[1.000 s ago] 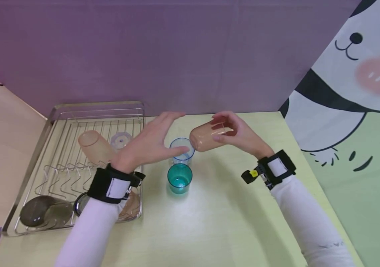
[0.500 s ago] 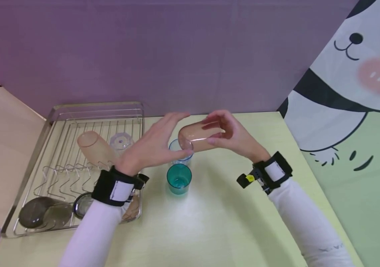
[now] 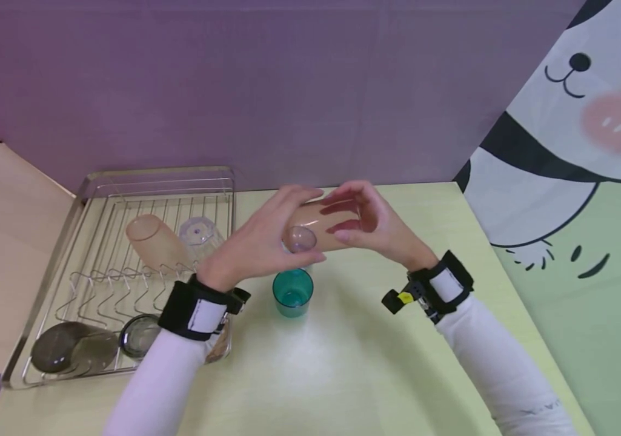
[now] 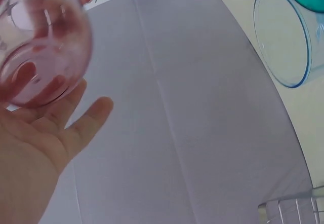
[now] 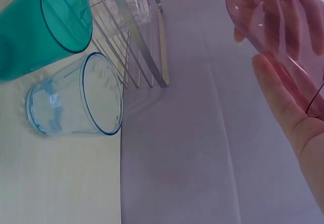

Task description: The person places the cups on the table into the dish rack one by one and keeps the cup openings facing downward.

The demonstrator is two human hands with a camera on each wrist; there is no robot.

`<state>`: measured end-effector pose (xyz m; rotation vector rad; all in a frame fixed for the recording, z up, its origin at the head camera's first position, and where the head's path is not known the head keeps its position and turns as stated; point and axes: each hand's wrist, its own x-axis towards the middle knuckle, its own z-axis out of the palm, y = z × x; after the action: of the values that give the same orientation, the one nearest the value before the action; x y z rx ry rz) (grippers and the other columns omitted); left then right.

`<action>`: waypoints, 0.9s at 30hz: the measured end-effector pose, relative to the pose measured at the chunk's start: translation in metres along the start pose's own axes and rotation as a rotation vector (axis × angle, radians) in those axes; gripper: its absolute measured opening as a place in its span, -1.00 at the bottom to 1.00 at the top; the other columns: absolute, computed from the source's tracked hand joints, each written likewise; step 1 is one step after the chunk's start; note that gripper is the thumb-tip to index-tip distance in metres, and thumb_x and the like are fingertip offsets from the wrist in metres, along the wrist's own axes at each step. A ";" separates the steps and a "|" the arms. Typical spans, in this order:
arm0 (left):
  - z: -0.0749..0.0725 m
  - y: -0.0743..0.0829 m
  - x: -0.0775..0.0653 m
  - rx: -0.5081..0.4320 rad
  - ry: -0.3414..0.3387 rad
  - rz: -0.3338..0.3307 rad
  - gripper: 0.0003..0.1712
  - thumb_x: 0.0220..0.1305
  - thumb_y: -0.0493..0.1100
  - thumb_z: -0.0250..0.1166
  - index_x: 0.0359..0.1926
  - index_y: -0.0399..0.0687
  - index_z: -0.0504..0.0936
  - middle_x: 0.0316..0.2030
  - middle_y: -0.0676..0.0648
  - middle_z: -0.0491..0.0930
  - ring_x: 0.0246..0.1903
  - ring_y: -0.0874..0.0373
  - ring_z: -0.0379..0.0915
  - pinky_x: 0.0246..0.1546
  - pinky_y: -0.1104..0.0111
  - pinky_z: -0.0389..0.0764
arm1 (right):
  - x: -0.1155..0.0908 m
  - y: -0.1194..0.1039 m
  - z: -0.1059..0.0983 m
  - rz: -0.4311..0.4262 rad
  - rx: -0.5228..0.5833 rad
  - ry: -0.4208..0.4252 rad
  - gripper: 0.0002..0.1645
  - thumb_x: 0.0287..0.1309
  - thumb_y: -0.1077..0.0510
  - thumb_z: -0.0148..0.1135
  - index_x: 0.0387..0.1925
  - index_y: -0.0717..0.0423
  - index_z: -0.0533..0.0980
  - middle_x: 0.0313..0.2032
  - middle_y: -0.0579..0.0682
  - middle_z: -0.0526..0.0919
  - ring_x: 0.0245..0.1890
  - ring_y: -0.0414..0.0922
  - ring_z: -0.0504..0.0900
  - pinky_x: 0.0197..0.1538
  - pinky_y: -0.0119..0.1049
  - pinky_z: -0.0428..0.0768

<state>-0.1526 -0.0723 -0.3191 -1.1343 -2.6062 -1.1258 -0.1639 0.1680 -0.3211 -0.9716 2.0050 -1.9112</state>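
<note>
A clear pink drinking glass (image 3: 317, 225) is held on its side above the table, its base toward the left. My right hand (image 3: 378, 227) grips it near the mouth; in the right wrist view, fingers show through its pink wall (image 5: 283, 26). My left hand (image 3: 258, 236) is around the base end, thumb below and fingers above, fairly straight; whether they press on the glass I cannot tell. Beneath the hands stands a clear glass with a blue rim (image 5: 76, 100), mostly hidden in the head view. A teal glass (image 3: 292, 293) stands upright just in front of it.
At the left is a metal dish rack (image 3: 108, 224). It holds a peach glass (image 3: 159, 242), a clear tumbler (image 3: 201, 236), a dark grey glass (image 3: 73, 348), another dark-rimmed glass (image 3: 140, 336) and a brownish one partly hidden by my left arm. A purple backdrop (image 3: 299, 91) rises behind the table.
The pink glass, in my right hand, has moved left over the blue-rimmed glass. Its base is now between the thumb and fingers of my left hand, which has shifted slightly right.
</note>
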 end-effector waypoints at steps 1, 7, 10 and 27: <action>0.001 0.000 0.000 -0.004 0.005 0.007 -0.02 0.06 0.19 0.47 0.42 -0.01 0.27 0.36 -0.04 0.30 0.35 0.09 0.25 0.36 0.09 0.40 | 0.000 0.000 0.001 -0.007 0.008 -0.004 -0.27 0.10 0.10 0.45 0.20 0.15 0.25 0.17 -0.03 0.47 0.20 0.00 0.53 0.13 -0.21 0.67; 0.007 0.000 -0.002 -0.069 0.062 0.050 -0.07 0.03 0.08 0.53 0.37 -0.02 0.32 0.30 -0.05 0.37 0.24 0.10 0.36 0.22 0.16 0.54 | 0.000 -0.003 0.005 -0.015 0.006 -0.012 -0.24 0.09 0.02 0.46 0.21 0.10 0.25 0.17 -0.09 0.48 0.19 -0.02 0.52 0.13 -0.27 0.66; 0.010 0.000 -0.003 -0.096 0.085 0.070 -0.07 0.01 0.04 0.55 0.36 -0.03 0.33 0.26 -0.06 0.40 0.18 0.12 0.40 0.18 0.20 0.57 | -0.001 -0.003 0.005 -0.023 -0.003 -0.014 -0.25 0.10 0.04 0.45 0.21 0.10 0.26 0.16 -0.08 0.49 0.19 -0.04 0.52 0.13 -0.28 0.65; 0.026 -0.004 -0.008 -0.239 0.330 0.165 -0.10 -0.13 -0.14 0.63 0.28 -0.09 0.44 0.19 -0.10 0.51 0.15 0.09 0.47 0.09 0.27 0.61 | 0.000 -0.006 0.006 -0.018 -0.015 0.002 -0.26 0.14 -0.07 0.40 0.23 0.08 0.26 0.16 -0.12 0.49 0.20 -0.07 0.50 0.14 -0.22 0.64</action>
<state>-0.1449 -0.0620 -0.3430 -1.0709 -2.1362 -1.4729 -0.1590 0.1631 -0.3161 -0.9952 2.0217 -1.9091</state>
